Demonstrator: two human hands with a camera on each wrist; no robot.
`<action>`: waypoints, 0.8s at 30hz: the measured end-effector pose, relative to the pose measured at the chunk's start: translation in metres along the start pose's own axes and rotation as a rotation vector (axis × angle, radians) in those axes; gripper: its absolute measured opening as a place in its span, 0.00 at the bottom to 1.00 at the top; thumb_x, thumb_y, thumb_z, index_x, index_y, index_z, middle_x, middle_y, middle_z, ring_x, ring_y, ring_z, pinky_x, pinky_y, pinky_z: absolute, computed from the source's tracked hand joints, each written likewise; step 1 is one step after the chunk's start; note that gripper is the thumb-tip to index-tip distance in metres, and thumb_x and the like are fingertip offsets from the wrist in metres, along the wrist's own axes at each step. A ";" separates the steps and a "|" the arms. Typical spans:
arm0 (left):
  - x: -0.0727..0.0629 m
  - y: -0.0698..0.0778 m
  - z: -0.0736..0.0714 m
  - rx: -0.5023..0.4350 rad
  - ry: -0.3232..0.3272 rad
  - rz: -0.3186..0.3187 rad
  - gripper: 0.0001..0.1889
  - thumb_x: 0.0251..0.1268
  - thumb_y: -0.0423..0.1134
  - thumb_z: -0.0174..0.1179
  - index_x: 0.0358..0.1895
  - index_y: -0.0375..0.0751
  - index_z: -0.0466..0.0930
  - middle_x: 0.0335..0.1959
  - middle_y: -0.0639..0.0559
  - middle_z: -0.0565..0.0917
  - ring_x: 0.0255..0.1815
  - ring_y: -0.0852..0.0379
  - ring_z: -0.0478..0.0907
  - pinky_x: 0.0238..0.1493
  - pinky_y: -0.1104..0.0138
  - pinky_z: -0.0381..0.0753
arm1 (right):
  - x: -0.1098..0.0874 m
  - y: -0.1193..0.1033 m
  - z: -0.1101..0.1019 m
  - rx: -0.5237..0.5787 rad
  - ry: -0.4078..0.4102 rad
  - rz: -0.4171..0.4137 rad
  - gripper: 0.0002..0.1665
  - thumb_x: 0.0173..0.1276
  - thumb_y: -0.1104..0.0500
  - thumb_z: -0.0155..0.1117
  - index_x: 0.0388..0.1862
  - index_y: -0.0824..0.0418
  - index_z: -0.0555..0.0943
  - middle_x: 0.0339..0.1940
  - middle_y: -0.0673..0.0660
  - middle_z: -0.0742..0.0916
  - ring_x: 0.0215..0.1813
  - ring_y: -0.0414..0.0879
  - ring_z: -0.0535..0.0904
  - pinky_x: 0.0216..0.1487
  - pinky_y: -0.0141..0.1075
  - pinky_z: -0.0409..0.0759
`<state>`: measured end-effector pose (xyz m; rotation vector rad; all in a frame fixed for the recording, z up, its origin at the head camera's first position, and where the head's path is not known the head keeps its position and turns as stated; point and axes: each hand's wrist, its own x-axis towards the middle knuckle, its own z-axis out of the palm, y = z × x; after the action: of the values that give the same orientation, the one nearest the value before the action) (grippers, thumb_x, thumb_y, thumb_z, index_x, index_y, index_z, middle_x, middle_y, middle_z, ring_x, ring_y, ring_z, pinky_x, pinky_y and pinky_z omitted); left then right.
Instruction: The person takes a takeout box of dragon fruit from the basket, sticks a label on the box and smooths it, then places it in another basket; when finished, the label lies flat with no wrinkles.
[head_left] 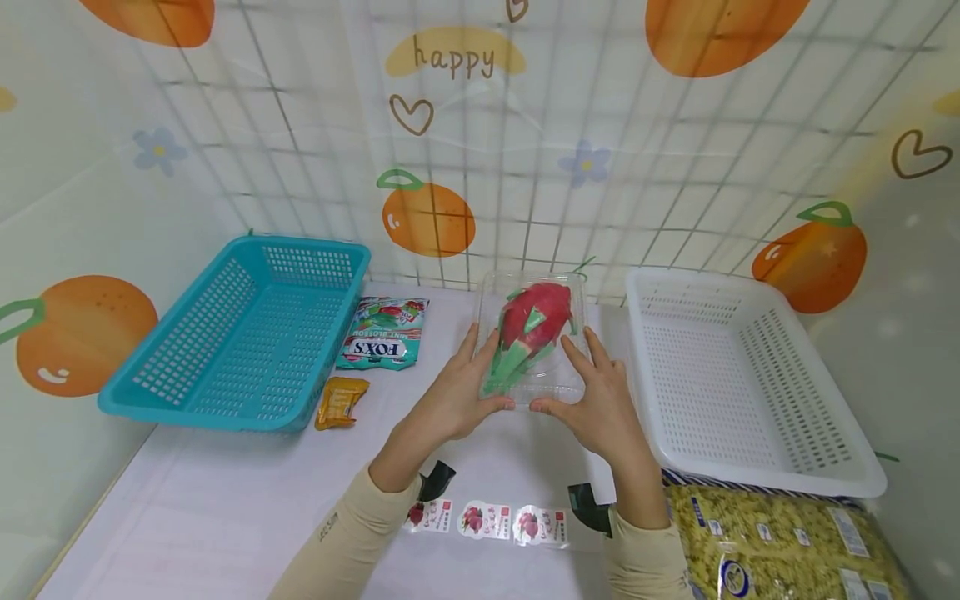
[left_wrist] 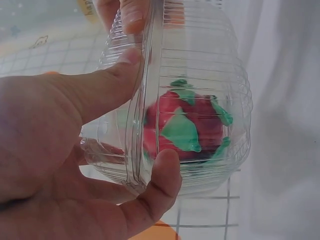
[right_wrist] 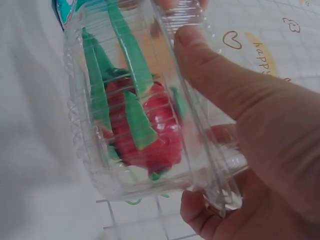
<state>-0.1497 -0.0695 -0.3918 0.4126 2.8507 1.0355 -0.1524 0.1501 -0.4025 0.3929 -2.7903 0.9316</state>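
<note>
A clear plastic clamshell box [head_left: 491,292] holds a red dragon fruit [head_left: 536,312] with green leafy scales. Its lid and base meet along the rim, as both wrist views show. My left hand [head_left: 465,387] grips the box's left side, thumb at the near edge and fingers spread along the rim. On the opposite side, my right hand [head_left: 603,404] holds the rim the same way, its thumb [right_wrist: 210,62] pressing along the seam. Three stickers [head_left: 483,521] with dragon fruit pictures lie in a row on the table between my forearms.
At left stands a teal basket [head_left: 225,417], with a green FOX'S candy bag [head_left: 384,333] and a small orange packet [head_left: 341,402] beside it. A white basket [head_left: 757,475] is at right, behind a bag of yellow pasta-like pieces [head_left: 780,533]. A wire grid backs the table.
</note>
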 end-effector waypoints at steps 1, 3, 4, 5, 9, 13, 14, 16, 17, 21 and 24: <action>0.001 0.000 0.000 0.002 0.000 -0.001 0.52 0.61 0.48 0.73 0.82 0.39 0.50 0.84 0.34 0.44 0.81 0.32 0.55 0.68 0.40 0.72 | 0.000 0.000 0.001 0.002 -0.001 0.002 0.61 0.47 0.43 0.86 0.77 0.62 0.68 0.82 0.71 0.61 0.47 0.64 0.71 0.42 0.51 0.78; 0.001 -0.001 0.001 0.009 0.002 0.001 0.52 0.61 0.48 0.73 0.82 0.38 0.51 0.84 0.33 0.45 0.81 0.32 0.56 0.68 0.41 0.72 | 0.001 0.001 0.002 0.011 -0.004 0.004 0.61 0.47 0.43 0.86 0.77 0.62 0.68 0.82 0.70 0.61 0.48 0.65 0.71 0.43 0.53 0.79; 0.002 -0.002 0.001 0.010 0.003 0.001 0.52 0.61 0.48 0.73 0.82 0.38 0.51 0.84 0.33 0.45 0.81 0.32 0.56 0.68 0.40 0.72 | 0.001 0.001 0.003 0.015 -0.007 0.007 0.61 0.47 0.43 0.86 0.77 0.61 0.68 0.82 0.70 0.61 0.49 0.65 0.71 0.43 0.54 0.79; 0.002 -0.002 0.002 0.012 0.004 0.001 0.52 0.61 0.48 0.73 0.82 0.38 0.51 0.84 0.33 0.45 0.81 0.31 0.56 0.68 0.41 0.72 | 0.001 0.002 0.003 0.018 -0.009 0.011 0.61 0.47 0.43 0.86 0.77 0.61 0.68 0.82 0.70 0.61 0.49 0.65 0.71 0.44 0.54 0.79; 0.003 -0.003 0.002 0.008 0.006 0.000 0.52 0.61 0.47 0.74 0.82 0.38 0.52 0.84 0.32 0.45 0.80 0.30 0.57 0.68 0.40 0.73 | 0.002 0.005 0.006 0.022 -0.021 0.019 0.60 0.48 0.43 0.85 0.77 0.60 0.68 0.83 0.69 0.60 0.50 0.64 0.71 0.46 0.56 0.80; 0.004 -0.004 0.003 0.006 0.007 -0.006 0.51 0.60 0.46 0.74 0.82 0.38 0.52 0.84 0.32 0.45 0.80 0.30 0.57 0.68 0.41 0.73 | 0.003 0.008 0.009 0.019 -0.028 0.021 0.60 0.48 0.42 0.85 0.78 0.60 0.68 0.83 0.69 0.60 0.51 0.65 0.71 0.48 0.57 0.80; 0.004 -0.005 0.003 0.007 0.007 -0.007 0.51 0.60 0.46 0.74 0.82 0.38 0.52 0.84 0.32 0.46 0.80 0.30 0.57 0.68 0.41 0.73 | 0.003 0.008 0.010 0.017 -0.029 0.021 0.60 0.48 0.42 0.85 0.78 0.60 0.68 0.83 0.69 0.60 0.51 0.65 0.71 0.48 0.57 0.80; 0.005 -0.006 0.004 0.007 0.007 -0.009 0.51 0.60 0.46 0.74 0.82 0.38 0.52 0.84 0.32 0.46 0.79 0.30 0.58 0.67 0.40 0.73 | 0.004 0.009 0.011 0.021 -0.030 0.025 0.61 0.48 0.42 0.85 0.78 0.59 0.68 0.83 0.69 0.60 0.52 0.66 0.71 0.49 0.57 0.80; 0.005 -0.006 0.005 0.007 0.006 -0.010 0.51 0.60 0.46 0.74 0.82 0.38 0.52 0.84 0.32 0.46 0.79 0.30 0.58 0.67 0.40 0.73 | 0.004 0.009 0.012 0.023 -0.030 0.027 0.61 0.47 0.42 0.85 0.78 0.59 0.68 0.83 0.69 0.60 0.52 0.66 0.71 0.49 0.58 0.80; 0.007 -0.009 0.007 0.008 0.000 -0.015 0.51 0.60 0.46 0.74 0.82 0.38 0.52 0.84 0.33 0.45 0.79 0.29 0.58 0.68 0.40 0.72 | 0.005 0.011 0.013 0.028 -0.028 0.030 0.61 0.47 0.43 0.85 0.77 0.59 0.69 0.83 0.69 0.60 0.52 0.66 0.71 0.48 0.57 0.80; 0.008 -0.010 0.008 0.008 -0.002 -0.017 0.51 0.61 0.46 0.74 0.82 0.39 0.52 0.84 0.33 0.45 0.79 0.30 0.58 0.69 0.41 0.71 | 0.006 0.012 0.015 0.030 -0.028 0.029 0.60 0.47 0.43 0.85 0.77 0.59 0.69 0.83 0.69 0.60 0.52 0.65 0.71 0.48 0.57 0.80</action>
<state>-0.1583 -0.0702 -0.4044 0.3886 2.8524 1.0199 -0.1634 0.1493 -0.4198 0.3734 -2.8181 0.9823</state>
